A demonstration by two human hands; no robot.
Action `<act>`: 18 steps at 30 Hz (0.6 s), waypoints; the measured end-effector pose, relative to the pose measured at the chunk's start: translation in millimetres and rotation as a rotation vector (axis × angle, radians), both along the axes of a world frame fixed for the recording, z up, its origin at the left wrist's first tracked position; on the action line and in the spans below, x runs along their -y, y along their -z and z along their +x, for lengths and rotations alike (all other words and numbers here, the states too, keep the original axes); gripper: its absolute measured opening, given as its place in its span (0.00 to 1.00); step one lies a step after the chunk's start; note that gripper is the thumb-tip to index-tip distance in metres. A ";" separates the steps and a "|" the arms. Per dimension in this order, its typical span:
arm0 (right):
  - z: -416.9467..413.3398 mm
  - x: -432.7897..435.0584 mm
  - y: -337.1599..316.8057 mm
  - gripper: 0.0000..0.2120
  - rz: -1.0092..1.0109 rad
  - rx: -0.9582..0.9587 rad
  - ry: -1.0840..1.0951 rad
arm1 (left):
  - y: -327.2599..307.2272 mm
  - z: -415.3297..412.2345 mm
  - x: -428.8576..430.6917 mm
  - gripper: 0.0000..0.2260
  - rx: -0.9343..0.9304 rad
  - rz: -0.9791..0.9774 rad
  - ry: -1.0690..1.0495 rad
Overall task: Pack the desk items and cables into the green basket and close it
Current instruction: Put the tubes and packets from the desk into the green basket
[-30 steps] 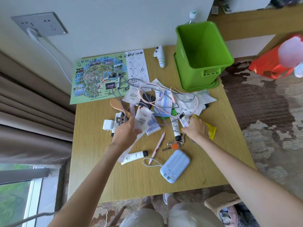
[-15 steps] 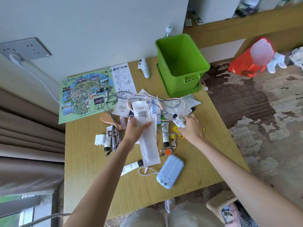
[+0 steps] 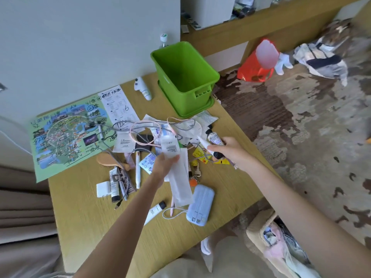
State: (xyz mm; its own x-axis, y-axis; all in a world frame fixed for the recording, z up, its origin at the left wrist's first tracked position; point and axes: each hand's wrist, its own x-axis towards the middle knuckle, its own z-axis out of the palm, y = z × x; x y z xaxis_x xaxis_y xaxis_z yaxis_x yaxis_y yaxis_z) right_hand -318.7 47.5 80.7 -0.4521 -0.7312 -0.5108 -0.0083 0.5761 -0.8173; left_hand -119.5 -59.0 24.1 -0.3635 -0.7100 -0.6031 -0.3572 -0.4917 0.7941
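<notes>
The wooden desk (image 3: 90,217) is being covered by scattered small items. Its far right corner is being taken up by the green basket (image 3: 186,77), open and upright. A long white packet (image 3: 179,183) is being gripped above the clutter by the curled fingers of the left hand (image 3: 163,166). A blue power bank (image 3: 200,205) is being left lying near the front edge. Two small tubes (image 3: 215,137) are being clasped together by the right hand (image 3: 233,151), just over the tangled cables (image 3: 130,131).

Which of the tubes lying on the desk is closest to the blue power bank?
The white black-capped tube just left of the power bank; others lie farther up.
</notes>
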 end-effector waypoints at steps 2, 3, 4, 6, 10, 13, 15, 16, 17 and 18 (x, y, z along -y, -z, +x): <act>1.3 1.1 -6.5 0.05 -0.058 0.044 -0.008 | -15.4 -7.0 11.6 0.04 -0.034 -0.059 -0.013; 1.1 4.5 -11.0 0.03 -0.098 0.081 -0.013 | -26.6 -11.2 18.3 0.02 -0.056 -0.096 -0.017; 0.3 9.6 -16.6 0.03 -0.135 0.112 -0.020 | -38.0 -15.7 25.6 0.02 -0.082 -0.127 -0.015; -4.6 24.3 -28.6 0.05 -0.193 0.138 -0.037 | -58.3 -24.3 40.9 0.05 -0.146 -0.166 -0.010; -23.7 67.4 -52.4 0.04 -0.298 0.148 -0.074 | -89.4 -46.5 71.9 0.11 -0.169 -0.233 -0.113; -44.7 109.8 -69.4 0.04 -0.333 0.119 -0.126 | -108.4 -66.9 99.1 0.08 -0.196 -0.290 -0.188; -61.6 138.9 -78.6 0.04 -0.337 0.078 -0.154 | -118.5 -84.0 118.8 0.16 -0.189 -0.297 -0.233; -70.8 153.7 -81.9 0.06 -0.337 0.052 -0.161 | -123.9 -94.0 128.4 0.17 -0.195 -0.304 -0.251; -79.9 168.1 -84.8 0.07 -0.332 0.022 -0.167 | -127.9 -104.5 138.0 0.16 -0.206 -0.310 -0.277; -88.5 182.2 -86.9 0.09 -0.324 -0.009 -0.174 | -131.8 -115.8 147.3 0.14 -0.214 -0.317 -0.305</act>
State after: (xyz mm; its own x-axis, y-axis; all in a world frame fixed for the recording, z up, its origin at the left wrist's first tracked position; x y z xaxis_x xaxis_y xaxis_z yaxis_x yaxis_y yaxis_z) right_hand -407.2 -134.7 167.6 -0.3104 -0.9207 -0.2365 -0.0914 0.2766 -0.9566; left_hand -235.3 -206.3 155.9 -0.2022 -0.9401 -0.2744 -0.0471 -0.2705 0.9616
